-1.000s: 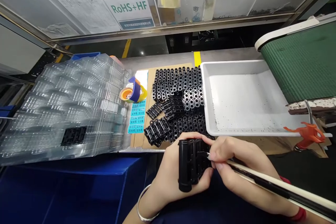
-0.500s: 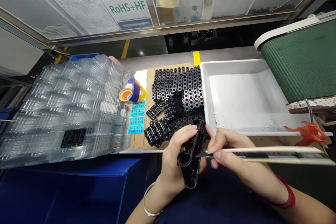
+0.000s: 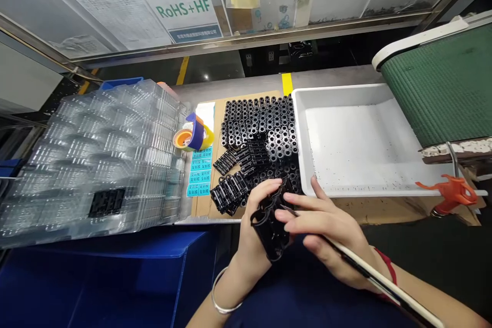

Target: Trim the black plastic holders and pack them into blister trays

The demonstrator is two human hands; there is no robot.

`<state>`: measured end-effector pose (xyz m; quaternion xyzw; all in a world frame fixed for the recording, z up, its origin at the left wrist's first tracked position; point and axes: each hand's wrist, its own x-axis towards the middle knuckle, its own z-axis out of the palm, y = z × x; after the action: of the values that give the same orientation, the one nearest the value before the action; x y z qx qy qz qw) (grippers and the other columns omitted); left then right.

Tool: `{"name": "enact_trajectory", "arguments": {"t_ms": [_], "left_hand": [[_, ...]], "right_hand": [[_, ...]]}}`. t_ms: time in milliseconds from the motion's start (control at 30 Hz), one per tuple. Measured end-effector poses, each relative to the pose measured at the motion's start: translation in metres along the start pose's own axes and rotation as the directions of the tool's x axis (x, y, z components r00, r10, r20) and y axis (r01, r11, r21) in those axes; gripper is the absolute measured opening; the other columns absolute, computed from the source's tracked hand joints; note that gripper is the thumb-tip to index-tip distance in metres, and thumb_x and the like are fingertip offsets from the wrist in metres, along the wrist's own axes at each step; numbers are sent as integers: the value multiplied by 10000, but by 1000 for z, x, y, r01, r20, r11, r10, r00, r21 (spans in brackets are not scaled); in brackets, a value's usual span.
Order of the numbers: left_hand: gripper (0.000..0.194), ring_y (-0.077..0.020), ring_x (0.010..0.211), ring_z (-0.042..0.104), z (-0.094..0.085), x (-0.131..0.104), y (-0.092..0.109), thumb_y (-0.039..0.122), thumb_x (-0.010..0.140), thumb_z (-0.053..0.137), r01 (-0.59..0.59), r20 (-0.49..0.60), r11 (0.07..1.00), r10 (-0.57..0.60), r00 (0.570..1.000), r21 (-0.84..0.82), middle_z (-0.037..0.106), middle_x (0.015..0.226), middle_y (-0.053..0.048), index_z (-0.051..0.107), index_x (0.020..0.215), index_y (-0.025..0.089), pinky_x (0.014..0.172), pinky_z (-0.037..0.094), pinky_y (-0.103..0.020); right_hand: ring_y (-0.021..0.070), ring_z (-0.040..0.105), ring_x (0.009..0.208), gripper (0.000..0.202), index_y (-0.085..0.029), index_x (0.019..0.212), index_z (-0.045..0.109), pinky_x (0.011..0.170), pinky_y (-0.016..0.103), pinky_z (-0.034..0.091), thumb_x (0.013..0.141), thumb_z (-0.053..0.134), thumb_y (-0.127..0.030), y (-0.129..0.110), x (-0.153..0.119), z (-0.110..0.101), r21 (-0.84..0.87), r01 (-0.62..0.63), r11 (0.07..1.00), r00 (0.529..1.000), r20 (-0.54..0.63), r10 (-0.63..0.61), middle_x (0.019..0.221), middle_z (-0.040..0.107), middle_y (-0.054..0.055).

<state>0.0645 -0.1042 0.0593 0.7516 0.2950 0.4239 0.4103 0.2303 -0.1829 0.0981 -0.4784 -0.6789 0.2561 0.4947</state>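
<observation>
Wrapped around a black plastic part (image 3: pixel 272 225), my left hand (image 3: pixel 251 236) holds it above my lap, with its round openings showing. My right hand (image 3: pixel 330 225) grips a long, thin knife-like tool (image 3: pixel 369 269) with a pale edge; its tip is at the black part and its rear end points to the lower right. Fingers of my right hand touch or nearly touch the part's right side. Just beyond my hands, loose black parts (image 3: pixel 230 192) lie on cardboard beside rows of standing black parts (image 3: pixel 257 118).
Stacked clear trays (image 3: pixel 96 138) fill the left, one black part (image 3: pixel 107 201) in them. Tape rolls (image 3: pixel 194 133) sit by blue labels (image 3: pixel 200 171). Right are a white bin (image 3: pixel 346 143), an orange-handled tool (image 3: pixel 451 195) and a green conveyor (image 3: pixel 446 82).
The long tool has swung from nearly level to slanting down right. My right hand has turned, its fingers now spread over the black part, which has shifted slightly up and tilted.
</observation>
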Motion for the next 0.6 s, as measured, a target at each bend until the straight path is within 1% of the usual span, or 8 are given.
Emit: {"name": "enact_trajectory", "arguments": {"t_ms": [67,167,233,300,367,467,533,600], "left_hand": [[620,-268,1227,652,-3,-5,-2,502,834,758,78,38,997,-78,996,-2,652,1297,-120,494,1330,241,1053,556,-468],[744,-248,1144,692,-6,-13,-11,461,763,834,289,114,957,-285,952,-20,667,1274,-111,439,1353,241,1016,566,-433],[736,-250,1102,713,-5,-16,-22,474,805,784,436,210,899,-419,884,-43,696,1238,-120,409,1387,225,1000,569,-442],[648,-282,1140,706,3,-14,-35,487,871,692,515,281,857,-497,821,11,716,1215,-143,443,1391,189,1028,548,-492],[516,-304,1163,701,16,-8,-50,467,921,609,516,304,847,-528,793,128,732,1196,-150,524,1332,165,1034,541,-519],[343,-285,1149,711,39,6,-70,415,967,519,463,318,854,-518,794,236,746,1179,-117,627,1173,163,1004,561,-465],[304,-248,1119,722,52,17,-79,397,985,466,427,315,869,-491,812,252,755,1119,-77,650,1060,166,971,566,-406],[297,-210,978,756,60,30,-84,402,983,445,403,305,879,-468,829,254,750,922,-4,640,901,194,882,583,-353]], "right_hand": [[152,729,1067,231,-251,1126,699,1300,377,172,974,557,-152,3,-4,-4,-22,-3,1000,1000,-24,3,1017,813,-14],[158,720,823,208,-272,1023,715,1261,459,289,1006,517,-209,8,-15,-12,48,-157,986,957,-238,164,807,770,-40],[166,708,783,183,-283,1003,708,1166,452,416,1024,527,-268,13,-23,-18,109,-314,943,856,-397,331,798,760,-40],[172,708,794,145,-285,1005,696,1047,403,493,1022,557,-321,20,-32,-24,200,-443,874,726,-493,480,798,756,-37],[182,703,828,138,-275,1010,688,969,372,506,1005,592,-373,28,-40,-29,283,-499,819,622,-541,566,805,753,-23],[197,694,825,166,-266,991,684,924,374,501,973,630,-422,40,-51,-35,340,-535,773,511,-599,617,796,746,-16],[205,694,790,172,-267,963,679,883,374,512,955,646,-436,45,-55,-37,328,-548,769,468,-642,608,762,740,-21],[215,705,770,199,-260,941,682,834,369,536,939,657,-457,46,-57,-41,273,-566,778,455,-683,571,743,744,-13]]}}
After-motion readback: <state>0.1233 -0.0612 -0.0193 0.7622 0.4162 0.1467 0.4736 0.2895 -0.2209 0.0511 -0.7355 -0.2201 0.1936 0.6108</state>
